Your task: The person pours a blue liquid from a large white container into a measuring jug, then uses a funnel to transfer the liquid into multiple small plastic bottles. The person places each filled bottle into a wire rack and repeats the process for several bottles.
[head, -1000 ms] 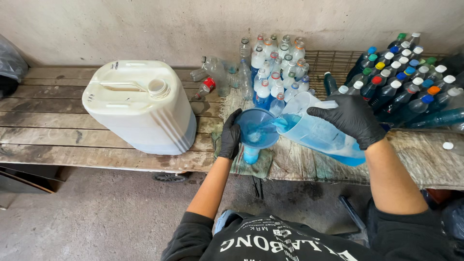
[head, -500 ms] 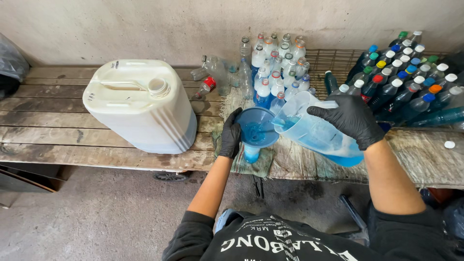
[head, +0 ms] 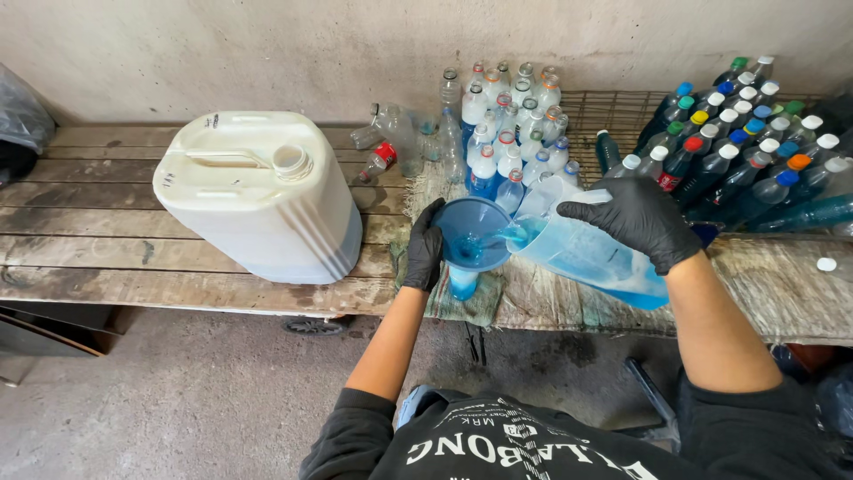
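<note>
My left hand [head: 425,247], in a black glove, grips the side of a blue funnel [head: 473,233] that sits in the neck of a small plastic bottle [head: 462,283] on the wooden bench. My right hand [head: 641,219], also gloved, holds a clear jug [head: 586,253] of blue liquid tilted left, its spout over the funnel. Blue liquid runs into the funnel. The bottle stands on a stained cloth [head: 471,307].
A big white jerrycan [head: 262,196] stands left on the bench [head: 98,222]. Several clear bottles [head: 506,124] cluster behind the funnel, some with blue liquid. Several capped dark bottles [head: 746,151] lie on a wire rack at right. A loose white cap [head: 826,264] lies far right.
The jug has tipped a little further toward the funnel. Both hands stay in place.
</note>
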